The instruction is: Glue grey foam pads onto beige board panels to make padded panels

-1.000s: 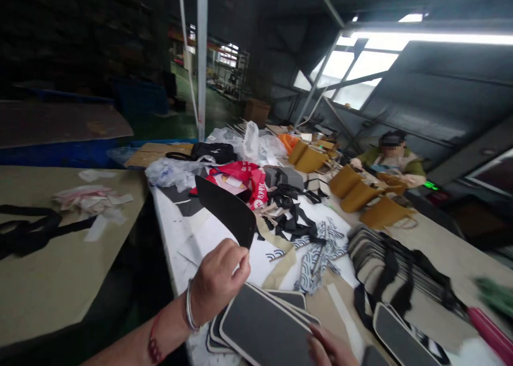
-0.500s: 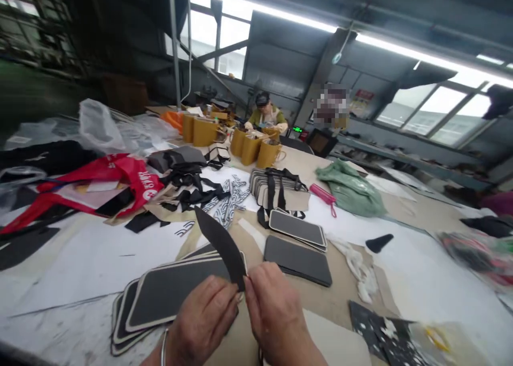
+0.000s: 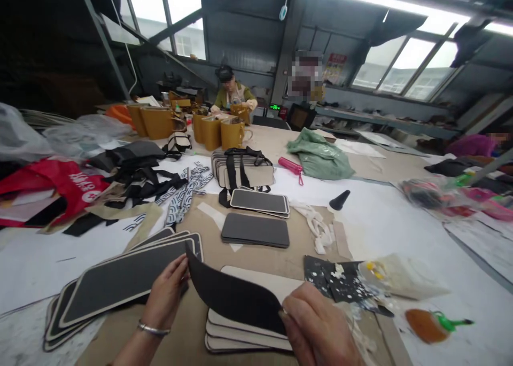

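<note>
**Dark flexible sheet held at both ends above a stack of cream panels**

The left hand has its grip pinched on the sheet's upper left end, fingertips together. The right hand grips the other end between thumb and fingers. Between them the sheet bows in a shallow curve over the cream panels, toward the near edge of the surface; whether its lower edge touches the stack is hard to tell from this angle.

Left of the stack lies a fanned pile of cream-edged dark panels. Beyond the sheet, farther from the near edge, sit plain grey panels, then more bordered panels just behind them.

To the right, a white-flecked black sheet lies near a green-capped bottle resting on its side. Toward the far edge are a pink pouch, a green plastic bag and mustard-coloured bags, with a co-worker seated behind.
</note>
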`<state>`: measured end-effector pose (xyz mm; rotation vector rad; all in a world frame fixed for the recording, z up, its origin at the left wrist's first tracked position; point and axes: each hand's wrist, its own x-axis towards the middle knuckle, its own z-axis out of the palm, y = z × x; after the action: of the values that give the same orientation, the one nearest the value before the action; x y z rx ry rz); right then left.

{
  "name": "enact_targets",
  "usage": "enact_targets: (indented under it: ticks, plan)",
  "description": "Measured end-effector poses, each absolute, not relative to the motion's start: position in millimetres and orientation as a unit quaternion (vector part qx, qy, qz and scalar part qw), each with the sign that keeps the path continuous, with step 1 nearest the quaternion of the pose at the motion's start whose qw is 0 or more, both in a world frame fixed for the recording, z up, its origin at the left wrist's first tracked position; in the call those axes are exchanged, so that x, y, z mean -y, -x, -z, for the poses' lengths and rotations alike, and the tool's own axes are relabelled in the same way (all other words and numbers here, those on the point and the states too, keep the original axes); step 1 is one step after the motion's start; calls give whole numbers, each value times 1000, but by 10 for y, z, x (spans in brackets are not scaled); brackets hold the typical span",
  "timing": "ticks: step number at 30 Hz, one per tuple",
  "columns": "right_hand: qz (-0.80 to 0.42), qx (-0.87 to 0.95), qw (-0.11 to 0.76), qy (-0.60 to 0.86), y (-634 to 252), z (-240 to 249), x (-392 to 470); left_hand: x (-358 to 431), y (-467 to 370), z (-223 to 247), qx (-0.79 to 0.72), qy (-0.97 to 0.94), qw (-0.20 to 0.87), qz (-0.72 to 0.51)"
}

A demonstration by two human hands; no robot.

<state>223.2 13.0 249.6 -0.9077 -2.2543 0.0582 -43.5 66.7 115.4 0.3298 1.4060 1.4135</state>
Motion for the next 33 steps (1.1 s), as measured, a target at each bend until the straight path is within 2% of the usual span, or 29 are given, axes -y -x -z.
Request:
enact_targets:
  ticks: [9, 14, 18, 28, 33]
  plan:
    - [-183, 776, 375, 474, -2866, -2114, 129, -340, 2, -1022, -643, -105, 438, -620]
    - [-318, 638, 333, 617, -3108, -1452, 276, -157, 26, -881, -707, -188, 405, -549]
    - [-387, 542, 297, 685, -3259, -933, 334, -180, 14, -742, -725, -265, 437, -462]
    - [-256, 566, 254, 741, -3281, -681, 73, -541, -113, -530, -740, -355, 409, -399]
    - [-205, 581, 202, 761, -3261, -576, -18, -590, -155, -494, -756, -354, 405, -373]
